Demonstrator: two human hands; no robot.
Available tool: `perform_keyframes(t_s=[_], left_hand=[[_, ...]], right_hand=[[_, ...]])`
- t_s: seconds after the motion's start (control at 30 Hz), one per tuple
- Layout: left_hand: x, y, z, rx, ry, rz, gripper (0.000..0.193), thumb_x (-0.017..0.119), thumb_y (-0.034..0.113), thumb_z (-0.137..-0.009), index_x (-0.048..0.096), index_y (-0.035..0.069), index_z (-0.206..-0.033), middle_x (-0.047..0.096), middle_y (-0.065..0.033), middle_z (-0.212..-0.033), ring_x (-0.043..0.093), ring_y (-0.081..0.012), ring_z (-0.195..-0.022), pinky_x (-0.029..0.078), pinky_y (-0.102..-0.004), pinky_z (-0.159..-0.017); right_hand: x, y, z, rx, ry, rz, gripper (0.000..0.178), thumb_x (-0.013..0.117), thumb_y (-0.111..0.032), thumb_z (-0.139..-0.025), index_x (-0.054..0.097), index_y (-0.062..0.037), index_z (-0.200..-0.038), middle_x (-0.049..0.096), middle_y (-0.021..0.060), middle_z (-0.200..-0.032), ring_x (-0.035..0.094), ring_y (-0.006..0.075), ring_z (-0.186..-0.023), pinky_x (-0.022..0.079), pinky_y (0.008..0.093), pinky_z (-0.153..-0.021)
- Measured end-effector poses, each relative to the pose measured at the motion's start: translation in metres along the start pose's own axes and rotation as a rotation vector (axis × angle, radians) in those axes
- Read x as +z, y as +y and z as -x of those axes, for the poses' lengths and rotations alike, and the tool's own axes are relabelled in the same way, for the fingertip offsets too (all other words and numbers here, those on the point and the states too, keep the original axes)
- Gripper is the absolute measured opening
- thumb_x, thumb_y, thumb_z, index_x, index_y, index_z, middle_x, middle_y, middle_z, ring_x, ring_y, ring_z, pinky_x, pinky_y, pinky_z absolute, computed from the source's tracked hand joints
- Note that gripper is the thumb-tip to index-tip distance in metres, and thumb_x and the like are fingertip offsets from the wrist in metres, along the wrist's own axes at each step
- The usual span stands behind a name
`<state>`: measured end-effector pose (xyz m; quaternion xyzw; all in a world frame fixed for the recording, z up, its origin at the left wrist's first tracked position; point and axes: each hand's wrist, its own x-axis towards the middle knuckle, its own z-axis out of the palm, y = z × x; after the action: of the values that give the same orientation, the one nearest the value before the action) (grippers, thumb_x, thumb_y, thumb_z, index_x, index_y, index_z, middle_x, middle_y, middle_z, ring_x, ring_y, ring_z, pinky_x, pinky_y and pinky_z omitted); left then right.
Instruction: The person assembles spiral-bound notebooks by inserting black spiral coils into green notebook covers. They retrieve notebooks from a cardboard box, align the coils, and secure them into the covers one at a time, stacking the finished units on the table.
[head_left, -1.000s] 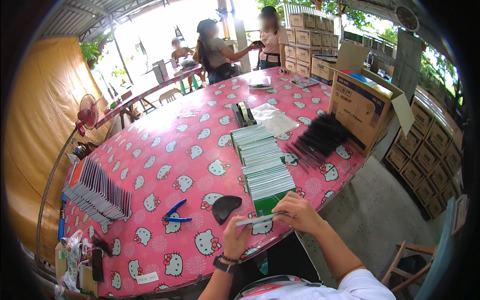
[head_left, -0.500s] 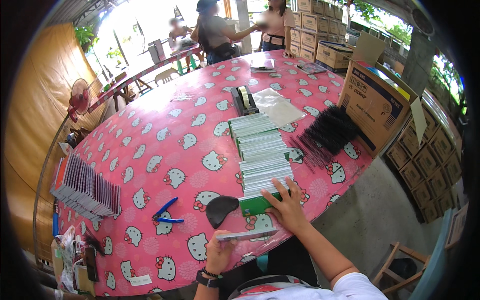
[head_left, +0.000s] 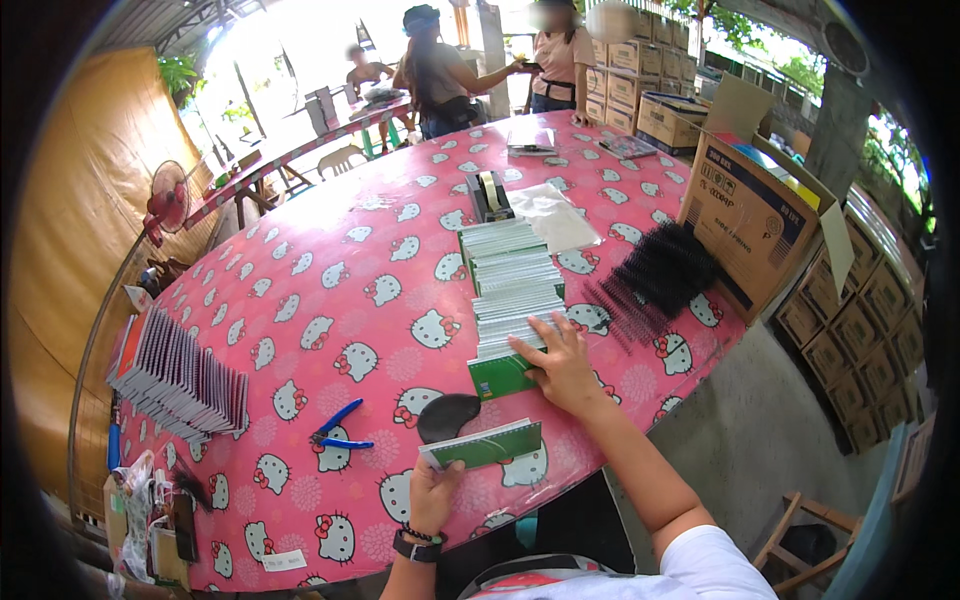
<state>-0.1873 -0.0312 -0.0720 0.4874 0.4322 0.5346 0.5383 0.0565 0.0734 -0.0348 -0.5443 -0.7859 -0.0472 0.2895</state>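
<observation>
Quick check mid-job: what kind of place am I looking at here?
Likely a small open-sided packing or assembly workshop. Stacked cardboard boxes line the right side, a long row of green booklets lies on the pink patterned table, and other people work at a further table.

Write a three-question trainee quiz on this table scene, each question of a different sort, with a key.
1. True or false: the left hand holds a green booklet.
2. The right hand rests on: A) the blue pliers B) the row of green booklets C) the cardboard box
3. Fill in: the black spiral bindings lie between the booklet row and the ____.

Key: 1 true; 2 B; 3 cardboard box.
</observation>
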Motion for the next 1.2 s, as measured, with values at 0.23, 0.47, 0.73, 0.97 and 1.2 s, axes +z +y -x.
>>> perform_keyframes(t_s=[0.23,0.47,0.73,0.97,1.2], left_hand=[[0.000,-0.020,-0.004,0.075,0.034,-0.106,0.025,0.064,-0.001,-0.084,0.053,0.001,-0.107,0.062,-0.0041,-0.094,0.057,-0.0088,-0.083,0.047,-0.0241,-0.070],[0.005,-0.005,0.008,0.050,-0.120,-0.310,0.024,0.058,-0.003,-0.086,0.051,0.003,-0.108,0.057,-0.0012,-0.096,0.054,-0.0085,-0.090,0.047,-0.0242,-0.078],[-0.094,0.038,-0.013,0.380,0.256,-1.094,0.066,0.063,0.006,-0.068,0.043,0.007,-0.131,0.042,-0.0173,-0.135,0.035,-0.0349,-0.130,0.027,-0.0445,-0.108],[-0.119,0.014,-0.036,-0.095,0.060,-1.274,0.110,0.064,0.075,-0.063,0.021,0.021,-0.148,0.009,-0.0148,-0.155,-0.003,-0.0477,-0.140,0.003,-0.0625,-0.109],[-0.061,0.019,-0.093,-0.004,-0.272,-1.291,0.113,0.077,0.065,-0.053,0.029,0.021,-0.145,0.009,-0.0161,-0.154,-0.001,-0.0485,-0.139,0.003,-0.0625,-0.110]], right_hand=[[-0.028,-0.019,0.053,0.021,0.134,-0.701,0.038,0.069,-0.017,-0.081,0.060,-0.0044,-0.116,0.060,0.0117,-0.118,0.053,0.0269,-0.113,0.042,0.0376,-0.093],[-0.002,-0.054,0.091,0.255,0.070,-1.020,0.023,0.066,-0.018,-0.087,0.059,-0.0034,-0.102,0.061,0.0058,-0.086,0.057,0.0122,-0.084,0.046,0.0272,-0.072],[-0.001,-0.069,0.115,0.422,-0.004,-1.345,0.025,0.066,-0.008,-0.086,0.051,-0.0064,-0.106,0.058,0.0036,-0.096,0.053,0.0083,-0.086,0.044,0.0239,-0.074],[0.022,-0.059,0.125,0.393,0.013,-1.247,0.024,0.069,-0.010,-0.084,0.054,-0.0071,-0.102,0.060,0.0043,-0.094,0.055,0.0092,-0.082,0.046,0.0250,-0.069],[0.020,-0.057,0.121,0.391,0.001,-1.236,0.021,0.069,-0.007,-0.083,0.056,-0.0067,-0.099,0.061,0.0034,-0.091,0.056,0.0094,-0.079,0.046,0.0249,-0.068]])
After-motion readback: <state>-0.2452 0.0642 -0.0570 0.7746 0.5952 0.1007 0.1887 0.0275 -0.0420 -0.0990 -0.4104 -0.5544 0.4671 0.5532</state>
